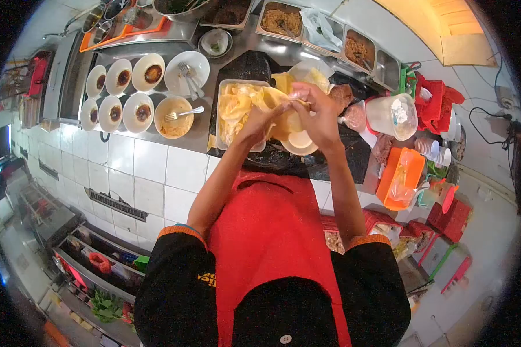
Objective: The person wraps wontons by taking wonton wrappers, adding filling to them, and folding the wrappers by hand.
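Both hands meet over the counter at a thin yellow wonton wrapper (272, 98). My left hand (265, 120) is closed on its lower edge, and my right hand (317, 115) pinches the wrapper's right side with bent fingers. Beside my left hand stands a clear plastic tub (221, 95) heaped with folded yellow wontons (235, 107). Under and in front of my hands are more yellow wrappers and a pale round dish (300, 140), partly covered. To the right of my right hand lies a bag of pinkish minced filling (356, 115).
Several white bowls (139, 113) with dark sauce stand at left, near a plate of cutlery (187, 75) and a bowl with a fork (172, 118). Metal food trays (281, 22) line the back. A white-lidded tub (392, 115) and an orange container (400, 176) stand at right.
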The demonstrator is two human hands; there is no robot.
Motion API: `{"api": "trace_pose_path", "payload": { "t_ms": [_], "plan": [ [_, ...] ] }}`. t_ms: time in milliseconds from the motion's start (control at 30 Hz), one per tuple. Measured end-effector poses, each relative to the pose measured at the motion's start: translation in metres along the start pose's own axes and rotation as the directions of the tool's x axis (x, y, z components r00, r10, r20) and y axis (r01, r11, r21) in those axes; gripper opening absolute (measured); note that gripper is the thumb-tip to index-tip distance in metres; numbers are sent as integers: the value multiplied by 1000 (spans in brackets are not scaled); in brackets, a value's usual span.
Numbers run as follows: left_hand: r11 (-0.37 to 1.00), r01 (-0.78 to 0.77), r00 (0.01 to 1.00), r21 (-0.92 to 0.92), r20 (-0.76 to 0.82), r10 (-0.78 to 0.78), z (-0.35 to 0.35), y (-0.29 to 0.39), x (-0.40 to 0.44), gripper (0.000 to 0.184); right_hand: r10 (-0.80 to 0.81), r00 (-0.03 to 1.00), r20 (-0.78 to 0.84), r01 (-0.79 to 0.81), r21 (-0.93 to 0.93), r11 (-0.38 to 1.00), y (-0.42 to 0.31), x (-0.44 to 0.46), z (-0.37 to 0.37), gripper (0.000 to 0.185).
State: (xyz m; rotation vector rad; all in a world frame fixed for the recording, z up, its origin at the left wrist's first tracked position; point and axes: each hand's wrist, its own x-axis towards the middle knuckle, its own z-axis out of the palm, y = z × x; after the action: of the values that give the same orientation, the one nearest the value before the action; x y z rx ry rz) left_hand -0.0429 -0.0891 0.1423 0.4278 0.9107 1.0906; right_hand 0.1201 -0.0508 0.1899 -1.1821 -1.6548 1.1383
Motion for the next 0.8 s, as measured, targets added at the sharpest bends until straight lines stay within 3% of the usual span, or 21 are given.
{"api": "trace_pose_path", "payload": {
  "t_ms": [33, 67, 167, 200, 233, 267, 300, 367, 400, 533, 633, 700, 733, 800],
  "plan": [
    [983, -8, 999, 185, -37, 15, -3, -1, -1, 53, 6, 1000, -6, -6, -5, 1000, 1, 0, -1, 36],
    [969, -2, 996, 248, -90, 25, -8, -5, -7, 48, 63, 997, 50, -61, -40, 997, 2, -1, -5, 34],
    [974, -57, 974, 218, -203, 102, -31, -15, -13, 46, 218, 969, 112, -209, -85, 974, 31, -15, -23, 33],
    [963, -55, 960, 266, -250, 124, -41, -9, -16, 42, 131, 985, 110, -83, -361, 929, 51, -24, -31, 34],
    [963, -52, 962, 263, -246, 120, -52, -9, -18, 42, 44, 990, 137, 48, -606, 794, 74, -37, -40, 35],
    [953, -136, 948, 270, -245, 205, -64, -11, -20, 41, 237, 958, 160, -123, -516, 848, 104, -59, -47, 42],
    [935, -221, 926, 276, -243, 290, -73, -11, -21, 40, 237, 959, 157, -124, -520, 845, 103, -73, -40, 42],
    [946, -212, 920, 245, -277, 278, -86, -4, -30, 40, 178, 981, 82, -33, -828, 560, 96, -105, -23, 49],
    [955, -204, 911, 216, -316, 266, -90, -3, -35, 39, 207, 966, 154, 19, -842, 539, 108, -118, -21, 54],
    [979, -165, 929, 115, -315, 194, -98, 0, -43, 40, 182, 975, 130, 15, -849, 528, 119, -138, -6, 50],
    [949, -201, 936, 245, -238, 259, -96, -3, -51, 39, 149, 983, 106, -19, -753, 658, 100, -133, 6, 48],
    [924, -245, 933, 294, -187, 307, -93, -6, -55, 38, 147, 986, 74, -88, -518, 851, 61, -118, 12, 47],
    [927, -160, 964, 340, -149, 221, -92, 2, -60, 40, 31, 993, 110, 25, -470, 882, 39, -109, 19, 48],
    [941, -180, 965, 288, -131, 225, -78, 4, -68, 40, -44, 988, 150, 106, -431, 896, -13, -93, 40, 46]
  ]
}}
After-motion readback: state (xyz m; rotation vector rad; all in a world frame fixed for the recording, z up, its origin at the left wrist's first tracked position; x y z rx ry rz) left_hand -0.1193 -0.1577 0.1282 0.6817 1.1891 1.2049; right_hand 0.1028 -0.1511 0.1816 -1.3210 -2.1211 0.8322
